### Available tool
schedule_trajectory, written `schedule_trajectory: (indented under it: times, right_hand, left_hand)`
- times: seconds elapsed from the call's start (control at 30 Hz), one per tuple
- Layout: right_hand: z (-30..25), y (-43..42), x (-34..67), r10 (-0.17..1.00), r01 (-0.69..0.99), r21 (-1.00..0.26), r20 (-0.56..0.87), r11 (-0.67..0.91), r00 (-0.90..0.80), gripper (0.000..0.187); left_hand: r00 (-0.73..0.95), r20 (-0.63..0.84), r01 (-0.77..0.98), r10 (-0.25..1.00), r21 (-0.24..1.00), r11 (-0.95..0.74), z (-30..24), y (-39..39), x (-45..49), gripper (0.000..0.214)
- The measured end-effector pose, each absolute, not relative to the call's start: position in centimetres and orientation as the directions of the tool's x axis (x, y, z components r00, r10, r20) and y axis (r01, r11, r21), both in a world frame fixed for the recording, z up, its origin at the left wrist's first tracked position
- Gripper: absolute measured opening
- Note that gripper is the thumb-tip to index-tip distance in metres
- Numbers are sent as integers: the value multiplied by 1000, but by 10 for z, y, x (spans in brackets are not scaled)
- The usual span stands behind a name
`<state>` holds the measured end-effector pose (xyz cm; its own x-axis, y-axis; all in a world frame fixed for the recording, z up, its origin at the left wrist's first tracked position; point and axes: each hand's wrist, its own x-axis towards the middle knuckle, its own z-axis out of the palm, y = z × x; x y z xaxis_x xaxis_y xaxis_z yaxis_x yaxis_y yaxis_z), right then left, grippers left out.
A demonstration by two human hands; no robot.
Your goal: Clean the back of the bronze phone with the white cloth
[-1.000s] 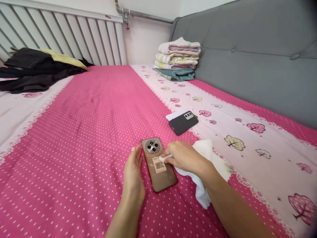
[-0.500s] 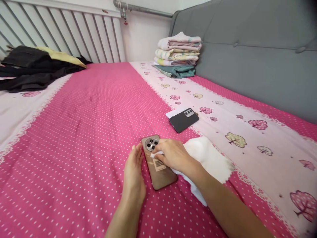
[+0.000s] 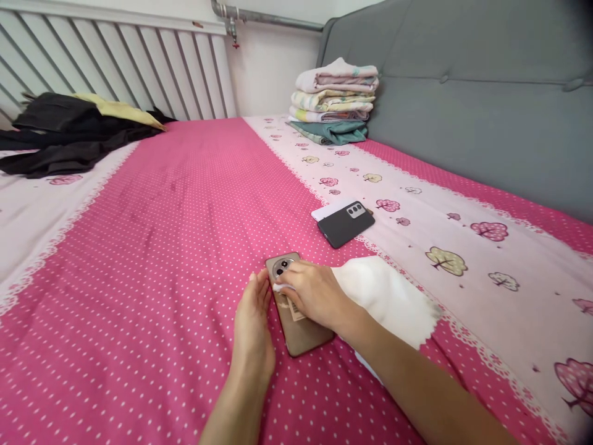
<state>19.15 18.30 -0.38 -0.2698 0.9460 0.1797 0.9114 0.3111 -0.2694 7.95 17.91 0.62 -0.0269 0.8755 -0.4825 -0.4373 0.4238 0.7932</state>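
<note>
A bronze phone lies face down on the pink dotted bedsheet, its round camera ring toward the far end. My left hand rests flat along the phone's left edge, fingers stretched out and together. My right hand is closed on a white cloth and presses a corner of it onto the phone just below the camera ring. The rest of the cloth trails to the right over the sheet.
A black phone lies on a white card farther back. Folded towels are stacked by the grey headboard. Dark clothes lie at the far left before a white slatted rail.
My right hand has slid the cloth up the phone's back, from the label toward the camera ring. My left hand has stayed beside the phone.
</note>
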Motion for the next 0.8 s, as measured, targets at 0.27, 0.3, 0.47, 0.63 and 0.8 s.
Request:
schedule_trajectory:
  times: [0.27,0.3,0.47,0.63,0.8]
  right_hand:
    - [-1,180,193,969,920,-307,122,245,-217,16]
    - [1,180,195,978,925,-319,88,209,-190,16]
    - [8,182,210,999,948,-319,-33,11,-23,14]
    - [1,187,218,992,953,-278,10,-121,129,18]
    - [-12,196,217,979,946,-304,132,-111,157,22]
  left_hand:
    - [-26,-488,-426,873,795,432,9,178,78,36]
    - [-22,-485,-425,874,796,431,8,178,78,36]
    - [-19,-479,-424,878,799,427,6,179,78,37]
    - [-25,-480,-422,877,800,426,8,177,77,35]
    - [-21,-467,-433,884,801,413,9,176,79,33]
